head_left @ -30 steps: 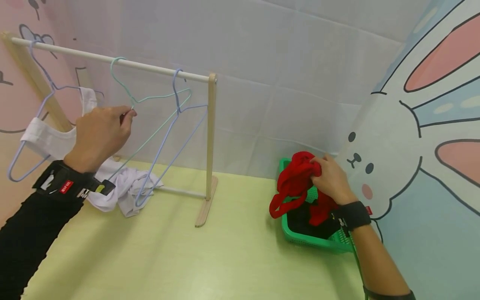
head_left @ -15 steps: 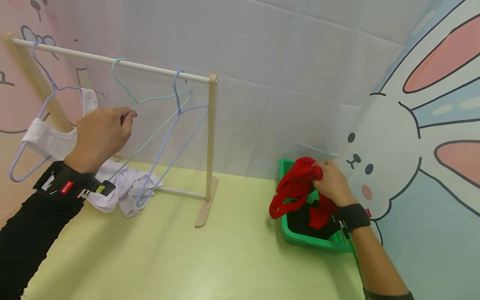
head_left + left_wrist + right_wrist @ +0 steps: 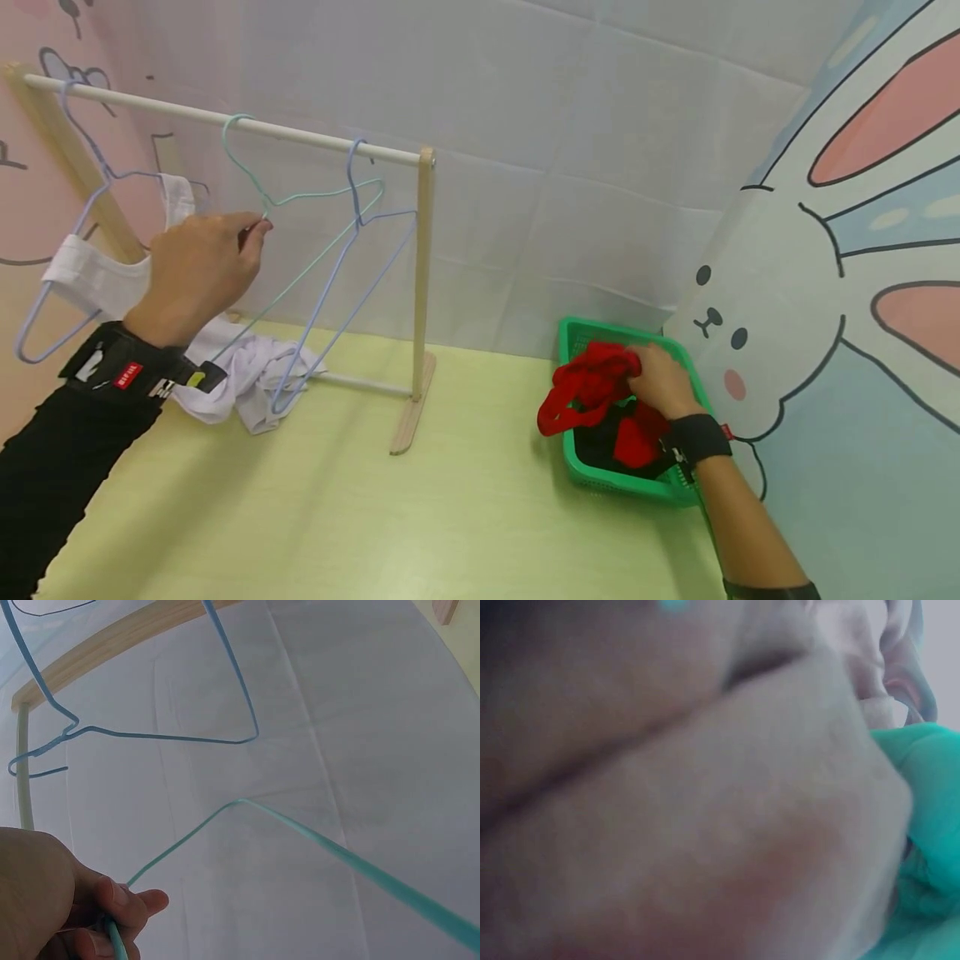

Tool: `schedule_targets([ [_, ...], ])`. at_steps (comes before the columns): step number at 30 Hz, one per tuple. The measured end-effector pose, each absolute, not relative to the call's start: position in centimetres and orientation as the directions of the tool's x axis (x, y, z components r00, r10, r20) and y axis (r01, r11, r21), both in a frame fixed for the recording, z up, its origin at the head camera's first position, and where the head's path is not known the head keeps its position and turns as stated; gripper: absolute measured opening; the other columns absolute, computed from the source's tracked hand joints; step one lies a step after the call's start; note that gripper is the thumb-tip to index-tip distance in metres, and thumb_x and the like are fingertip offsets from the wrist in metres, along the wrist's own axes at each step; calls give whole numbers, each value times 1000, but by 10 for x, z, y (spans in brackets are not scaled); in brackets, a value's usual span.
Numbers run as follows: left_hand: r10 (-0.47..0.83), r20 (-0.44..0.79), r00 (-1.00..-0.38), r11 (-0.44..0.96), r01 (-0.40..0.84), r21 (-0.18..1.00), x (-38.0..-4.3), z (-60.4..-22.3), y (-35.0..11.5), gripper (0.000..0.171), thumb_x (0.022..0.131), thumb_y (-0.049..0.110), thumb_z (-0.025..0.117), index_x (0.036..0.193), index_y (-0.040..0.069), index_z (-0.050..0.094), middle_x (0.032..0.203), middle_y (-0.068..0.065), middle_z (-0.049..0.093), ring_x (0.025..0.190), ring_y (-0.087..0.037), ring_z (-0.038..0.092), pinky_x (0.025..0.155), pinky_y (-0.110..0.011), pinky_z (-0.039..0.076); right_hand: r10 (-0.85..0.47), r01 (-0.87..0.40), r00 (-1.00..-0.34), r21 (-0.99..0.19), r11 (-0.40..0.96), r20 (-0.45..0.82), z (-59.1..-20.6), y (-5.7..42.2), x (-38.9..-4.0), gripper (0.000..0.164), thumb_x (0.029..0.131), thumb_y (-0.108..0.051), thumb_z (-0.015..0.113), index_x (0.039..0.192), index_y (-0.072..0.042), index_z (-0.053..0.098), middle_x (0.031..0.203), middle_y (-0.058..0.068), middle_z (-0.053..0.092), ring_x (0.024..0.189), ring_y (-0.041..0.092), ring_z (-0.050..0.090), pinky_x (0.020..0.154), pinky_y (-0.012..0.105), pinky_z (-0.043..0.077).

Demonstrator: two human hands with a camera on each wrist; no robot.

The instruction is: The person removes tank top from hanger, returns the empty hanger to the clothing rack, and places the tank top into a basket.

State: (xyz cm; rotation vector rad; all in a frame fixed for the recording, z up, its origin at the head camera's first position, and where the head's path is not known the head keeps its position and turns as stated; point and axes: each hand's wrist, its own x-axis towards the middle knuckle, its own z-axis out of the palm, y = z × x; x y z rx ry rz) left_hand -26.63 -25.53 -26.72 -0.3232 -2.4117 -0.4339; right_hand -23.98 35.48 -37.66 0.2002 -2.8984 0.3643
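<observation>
My left hand (image 3: 206, 271) pinches the mint-green hanger (image 3: 322, 196) just below its hook, which sits over the rack's rail. In the left wrist view its curled fingers (image 3: 124, 904) are around the green wire. At the right, my right hand (image 3: 662, 382) grips a bunched red garment with straps (image 3: 592, 375) inside the green basket (image 3: 622, 483). One red strap hangs over the basket's left rim. Blurred skin fills most of the right wrist view, so the fingertips there are hidden.
A wooden rack (image 3: 424, 275) stands at the left. On its rail (image 3: 300, 136) hang an unloaded lilac hanger (image 3: 330, 279) and another lilac hanger (image 3: 93, 200) with a white tank top (image 3: 97, 279). White cloth (image 3: 255, 379) lies beneath. Dark cloth (image 3: 596, 446) is in the basket.
My right hand has sunk lower into the basket with the red garment, uncovering the basket's back rim. The left hand stays in place on the green hanger.
</observation>
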Motion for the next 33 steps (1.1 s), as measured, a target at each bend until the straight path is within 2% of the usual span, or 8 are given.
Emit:
schedule_targets([
  [5, 124, 652, -748, 917, 337, 212, -267, -268, -258, 35, 110, 25, 57, 120, -3, 75, 77, -25, 67, 54, -37, 53, 39, -42, 29, -100, -145, -977, -242, 959, 189, -385, 357, -242, 39, 86, 1, 71, 124, 3, 70, 106, 28, 64, 89, 45, 63, 70, 62, 54],
  [10, 124, 653, -747, 919, 335, 209, -267, -269, -259, 36, 111, 25, 56, 120, -4, 75, 79, -26, 68, 55, -37, 54, 39, -42, 28, -101, -143, -979, -243, 960, 177, -389, 357, -242, 42, 86, 2, 70, 127, 4, 70, 112, 30, 66, 92, 48, 65, 68, 61, 54],
  [15, 127, 648, -751, 919, 335, 208, -268, -269, -258, 37, 111, 25, 56, 122, -4, 75, 76, -25, 67, 54, -36, 51, 39, -42, 29, -103, -143, -981, -248, 958, 166, -390, 357, -242, 33, 87, 1, 71, 120, 1, 71, 107, 28, 66, 90, 46, 65, 66, 59, 53],
  [19, 127, 647, -752, 918, 336, 210, -267, -269, -258, 37, 111, 25, 55, 122, -5, 74, 73, -23, 65, 54, -35, 50, 40, -41, 28, -96, -133, -983, -248, 960, 155, -391, 359, -242, 34, 86, 1, 71, 121, 2, 71, 108, 28, 67, 91, 46, 65, 68, 60, 53],
  [25, 134, 653, -745, 916, 345, 205, -267, -270, -258, 36, 111, 23, 56, 121, -7, 74, 70, -22, 63, 52, -34, 48, 40, -40, 27, -107, -135, -986, -233, 963, 131, -394, 362, -243, 28, 85, 0, 71, 114, -2, 73, 99, 23, 67, 84, 42, 65, 65, 58, 52],
  [33, 132, 654, -745, 916, 344, 207, -267, -270, -257, 36, 111, 23, 56, 122, -7, 74, 70, -22, 63, 52, -34, 47, 40, -40, 26, -110, -114, -993, -193, 975, 35, -399, 363, -244, 26, 85, -1, 71, 110, -2, 73, 100, 22, 69, 86, 41, 66, 66, 58, 52],
])
